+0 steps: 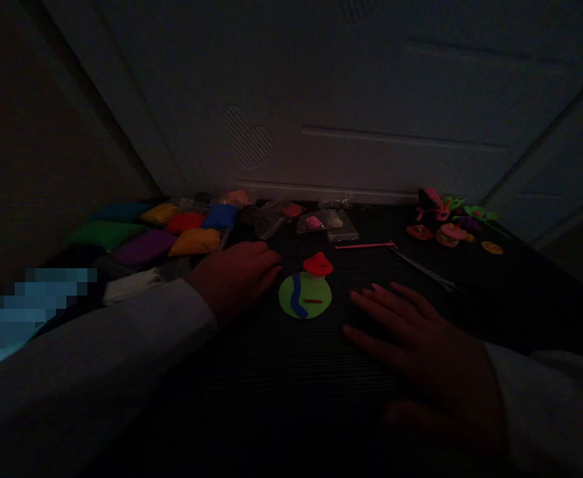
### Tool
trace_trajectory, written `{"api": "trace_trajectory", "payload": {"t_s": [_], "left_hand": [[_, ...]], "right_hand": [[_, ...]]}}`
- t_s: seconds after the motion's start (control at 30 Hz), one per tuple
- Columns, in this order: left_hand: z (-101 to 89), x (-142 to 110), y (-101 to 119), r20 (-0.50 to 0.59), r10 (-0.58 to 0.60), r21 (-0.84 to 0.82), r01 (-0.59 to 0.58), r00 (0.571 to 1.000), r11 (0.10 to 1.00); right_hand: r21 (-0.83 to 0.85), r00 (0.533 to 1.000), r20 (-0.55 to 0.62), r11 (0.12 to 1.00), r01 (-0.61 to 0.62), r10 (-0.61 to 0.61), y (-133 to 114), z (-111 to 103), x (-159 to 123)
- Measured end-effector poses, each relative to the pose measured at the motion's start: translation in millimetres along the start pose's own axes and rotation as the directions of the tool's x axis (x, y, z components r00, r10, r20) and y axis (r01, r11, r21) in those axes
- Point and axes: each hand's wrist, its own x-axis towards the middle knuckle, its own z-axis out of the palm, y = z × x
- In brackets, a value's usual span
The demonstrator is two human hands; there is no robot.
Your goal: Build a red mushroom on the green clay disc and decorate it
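A green clay disc [314, 292] lies flat on the dark table between my hands. It carries a wavy blue strip [297, 296] and a short brown-red stick [313, 301]. A red mushroom-like cap [317, 265] on a pale base stands at its back edge, overlapping it from this view. Left of the disc, my left hand [239, 279] rests palm down with its fingers curled in; nothing shows in it. To the disc's right, my right hand [411, 345] lies flat with fingers spread, holding nothing. Neither hand touches the disc.
Bags of coloured clay [145, 245] crowd the back left, with small clear bags [329, 223] behind the disc. A pink tool [364, 246] and scissors [423, 268] lie behind my right hand. Small clay figures [451, 234] sit at the back right, before a pale panel [351, 159]. Light is dim.
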Motion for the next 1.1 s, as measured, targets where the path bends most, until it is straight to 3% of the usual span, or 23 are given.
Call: {"api": "trace_trajectory", "payload": {"t_s": [0.07,0.2,0.33,0.5,0.63,0.77,0.9,1.1], "left_hand": [[0.0,-0.5,0.3,-0.001,-0.003,0.01,0.003,1.0,1.0],[0.9,-0.9,-0.1,-0.019,-0.001,0.014,0.002,1.0,1.0],[2.1,-1.2,-0.9,-0.038,0.01,0.001,-0.01,0.999,1.0],[1.4,-1.3,-0.2,-0.032,0.008,0.006,-0.007,0.999,1.0],[0.4,-0.3,0.8,-0.021,0.006,0.011,-0.006,1.0,1.0],[-0.8,0.0,1.8,-0.005,-0.008,0.001,0.008,1.0,1.0],[-0.6,-0.6,1.0,-0.01,-0.004,0.006,0.004,1.0,1.0],[0.8,-1.0,0.0,-0.015,-0.004,0.012,0.005,1.0,1.0]], "right_hand": [[-0.017,0.999,0.019,0.999,-0.028,0.028,0.5,-1.3,0.5],[-0.001,0.997,-0.001,0.997,0.08,-0.08,-0.3,-1.9,0.8],[-0.03,0.999,0.032,0.999,-0.021,0.022,-0.5,-1.9,0.3],[-0.01,0.995,-0.011,0.995,0.102,-0.102,-0.5,-2.3,0.0],[-0.033,1.0,0.013,0.999,-0.011,0.012,-0.4,-1.9,0.3],[-0.012,0.995,-0.053,0.996,0.084,-0.084,-2.4,0.0,-0.4],[-0.01,0.999,-0.009,0.999,-0.038,0.038,-1.0,-0.7,-0.3],[-0.018,0.993,-0.015,0.993,0.12,-0.12,1.9,-0.3,-0.4]]}}
